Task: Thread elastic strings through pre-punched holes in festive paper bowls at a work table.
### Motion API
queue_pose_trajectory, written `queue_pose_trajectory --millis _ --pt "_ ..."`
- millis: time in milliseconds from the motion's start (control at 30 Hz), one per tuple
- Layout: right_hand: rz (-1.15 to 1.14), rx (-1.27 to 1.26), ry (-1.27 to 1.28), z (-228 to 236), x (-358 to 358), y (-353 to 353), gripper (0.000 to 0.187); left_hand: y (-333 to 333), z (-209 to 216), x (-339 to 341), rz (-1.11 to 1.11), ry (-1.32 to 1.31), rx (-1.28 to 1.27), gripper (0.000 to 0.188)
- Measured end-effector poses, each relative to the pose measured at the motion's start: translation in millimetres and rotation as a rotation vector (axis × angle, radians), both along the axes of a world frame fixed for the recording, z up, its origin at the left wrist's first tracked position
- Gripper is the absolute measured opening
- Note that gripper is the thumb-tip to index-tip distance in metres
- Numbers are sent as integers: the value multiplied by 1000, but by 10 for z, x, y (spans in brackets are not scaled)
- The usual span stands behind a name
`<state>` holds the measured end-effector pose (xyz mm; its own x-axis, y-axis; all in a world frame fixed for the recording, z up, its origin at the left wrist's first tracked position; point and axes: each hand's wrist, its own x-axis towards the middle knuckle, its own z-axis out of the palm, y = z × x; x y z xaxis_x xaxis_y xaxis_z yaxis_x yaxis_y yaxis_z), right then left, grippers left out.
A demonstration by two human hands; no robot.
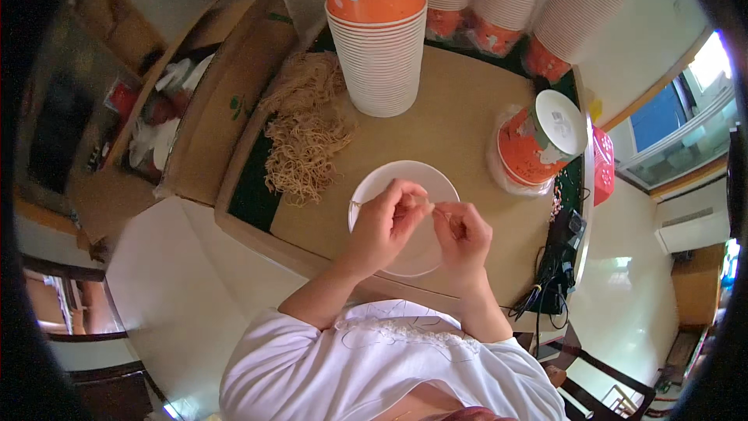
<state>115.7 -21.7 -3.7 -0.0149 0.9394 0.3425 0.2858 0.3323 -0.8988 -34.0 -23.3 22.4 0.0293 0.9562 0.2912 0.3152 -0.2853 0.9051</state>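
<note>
My left hand [387,222] and my right hand [463,238] are close together over a round white paper tub [413,263]. Both are closed, with thumbs and fingertips pinched on what looks like a thin tan string. A short tan end [354,203] pokes out at the left side of my left hand; most of the strand is hidden by the fingers. Left of the tub lies a tangled heap of tan strings [308,129]. A tall stack of white and orange paper tubs [378,54] stands upright just beyond it.
Brown cardboard [460,101] covers the table. Orange tubs in plastic [530,144] stand to the right, above a black adapter with cables [557,253]. More stacked tubs [506,0] line the back wall. An open cardboard box [226,101] is at the left, a red basket [602,164] far right.
</note>
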Motion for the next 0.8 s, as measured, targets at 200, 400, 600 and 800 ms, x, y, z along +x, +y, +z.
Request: queue_pose_trajectory --millis 200,400,600,800 --pt "121 121 207 -77 127 111 18 -70 79 -95 -126 -17 -22 6" --pt "160 156 193 -131 201 49 17 -162 9 -64 -139 -282 -2 5" --pt "-24 59 227 -249 283 -1 14 -161 -57 -154 -160 -671 188 7" --pt "-98 -52 295 -490 434 7 13 -58 55 -285 -39 -985 168 13"
